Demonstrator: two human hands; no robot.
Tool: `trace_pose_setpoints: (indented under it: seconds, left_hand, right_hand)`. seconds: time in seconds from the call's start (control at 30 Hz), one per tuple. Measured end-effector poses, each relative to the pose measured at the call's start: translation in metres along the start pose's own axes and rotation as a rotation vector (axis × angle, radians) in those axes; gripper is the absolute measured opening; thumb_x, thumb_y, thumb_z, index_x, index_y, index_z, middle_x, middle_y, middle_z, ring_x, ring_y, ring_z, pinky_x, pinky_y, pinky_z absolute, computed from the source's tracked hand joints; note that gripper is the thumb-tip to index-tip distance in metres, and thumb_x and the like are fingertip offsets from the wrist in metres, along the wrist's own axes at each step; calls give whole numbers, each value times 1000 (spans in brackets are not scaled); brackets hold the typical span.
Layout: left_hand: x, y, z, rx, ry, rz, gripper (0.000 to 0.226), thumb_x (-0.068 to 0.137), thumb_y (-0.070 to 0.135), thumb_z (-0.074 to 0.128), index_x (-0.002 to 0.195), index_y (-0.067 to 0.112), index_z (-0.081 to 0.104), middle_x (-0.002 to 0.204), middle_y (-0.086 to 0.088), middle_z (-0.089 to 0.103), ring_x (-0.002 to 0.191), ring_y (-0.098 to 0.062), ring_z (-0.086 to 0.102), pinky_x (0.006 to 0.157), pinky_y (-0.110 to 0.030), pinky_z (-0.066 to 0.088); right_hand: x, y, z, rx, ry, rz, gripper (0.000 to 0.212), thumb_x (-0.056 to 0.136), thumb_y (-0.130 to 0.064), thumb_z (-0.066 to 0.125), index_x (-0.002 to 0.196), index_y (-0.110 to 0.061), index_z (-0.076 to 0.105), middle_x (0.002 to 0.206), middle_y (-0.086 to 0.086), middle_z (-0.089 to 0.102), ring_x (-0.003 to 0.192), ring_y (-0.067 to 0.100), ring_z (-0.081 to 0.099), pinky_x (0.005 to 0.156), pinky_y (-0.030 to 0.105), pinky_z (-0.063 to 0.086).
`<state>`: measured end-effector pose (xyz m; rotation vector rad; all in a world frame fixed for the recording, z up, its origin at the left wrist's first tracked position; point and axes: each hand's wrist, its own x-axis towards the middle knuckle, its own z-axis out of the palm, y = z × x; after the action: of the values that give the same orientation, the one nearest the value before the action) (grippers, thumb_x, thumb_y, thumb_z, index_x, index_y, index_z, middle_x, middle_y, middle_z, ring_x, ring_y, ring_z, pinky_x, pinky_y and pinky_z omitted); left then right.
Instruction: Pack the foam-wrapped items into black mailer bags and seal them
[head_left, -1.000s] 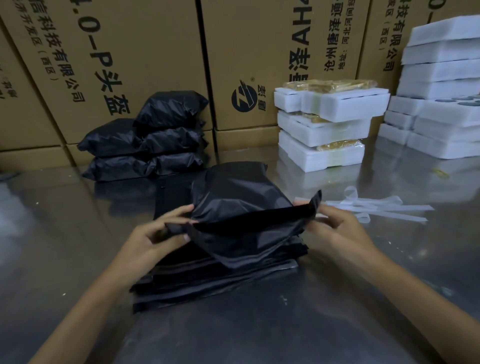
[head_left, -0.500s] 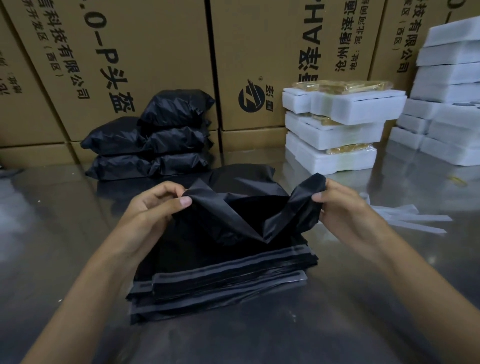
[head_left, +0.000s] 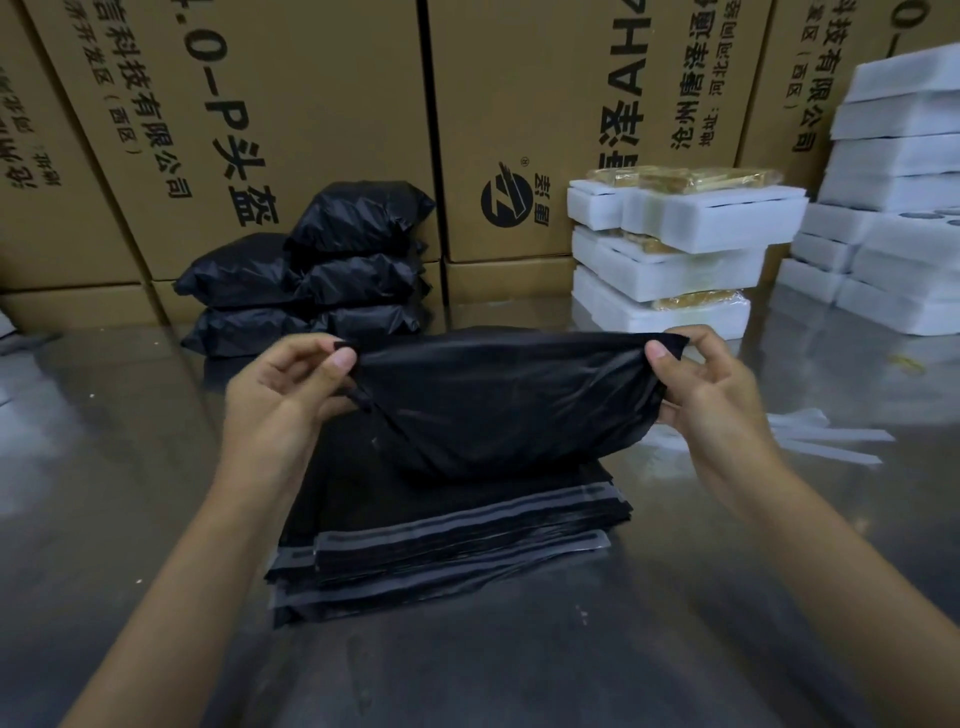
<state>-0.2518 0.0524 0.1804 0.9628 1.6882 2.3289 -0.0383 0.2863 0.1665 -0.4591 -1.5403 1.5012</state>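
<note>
Sealed mailers (head_left: 311, 280): already filled, piled at the back left of the worktop (head_left: 104, 467) against the cartons.
Left hand (head_left: 280, 400): thumb and curled fingers pinch the left corner of the mailer bag (head_left: 498, 405).
Change: a second ago the bag lay crumpled on the stack of flat bags (head_left: 441, 540); now it is lifted and pulled taut, so it looks ready for opening.
Bag position: stretched between both grips, hanging just above the stack.
Right hand (head_left: 717, 410): pinches the right corner, grip closed on the film.
Foam-wrapped items (head_left: 675, 260): stacked behind, well apart from both hands, none bagged yet this round.
</note>
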Motion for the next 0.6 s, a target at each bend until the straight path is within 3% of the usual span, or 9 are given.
trace_pose_setpoints:
  seconds: [0.07,0.13,0.27,0.33,0.4,0.5,0.6]
  left_hand:
    - [-8,2,4,42,115,107,7,85,18,71,91,21,68,87,2,68,79,-12,64,62,-20,57]
    - [-15,8,8,63,190,221,7,89,18,71,91,24,68,87,4,68,76,-8,64,60,-19,55]
    - [-17,24,13,185,268,376,10,93,24,68,91,33,64,86,13,66,74,-6,62,63,-26,55]
    - [-8,21,17,286,313,317,7,94,26,65,93,33,62,88,10,64,82,-12,62,77,-40,55]
    - [8,11,25,365,340,184,2,96,25,61,98,25,60,91,5,62,89,-18,62,85,-44,51]
    - [35,-17,41,653,350,-70,5,100,24,50,103,20,49,102,-4,63,104,-33,59,80,-37,39]
    - [44,-54,53,970,207,-260,13,101,21,45,111,14,45,122,-18,59,112,-41,55,81,-39,36]
  right_hand:
    - [-8,-6,7,-77,76,-110,4,100,-18,60,96,-18,58,82,19,71,77,25,67,76,42,54]
    - [-14,-16,12,-125,113,-222,4,101,-18,59,98,-19,57,82,27,66,73,25,63,67,35,53]
    - [-13,-34,18,-240,178,-336,15,101,-21,58,89,-29,53,67,6,61,61,10,58,54,23,47]
    - [-3,-33,24,-306,210,-295,19,101,-24,56,85,-31,50,66,1,57,57,11,50,55,27,39]
    - [16,-25,31,-413,238,-220,15,101,-26,54,87,-29,50,72,1,60,64,15,52,57,30,36]
    - [47,-2,42,-677,209,-21,9,100,-26,50,100,-17,51,87,2,59,89,29,58,69,35,38]
    - [65,36,48,-883,84,205,15,100,-20,48,106,-8,52,113,16,61,109,38,56,80,35,39]
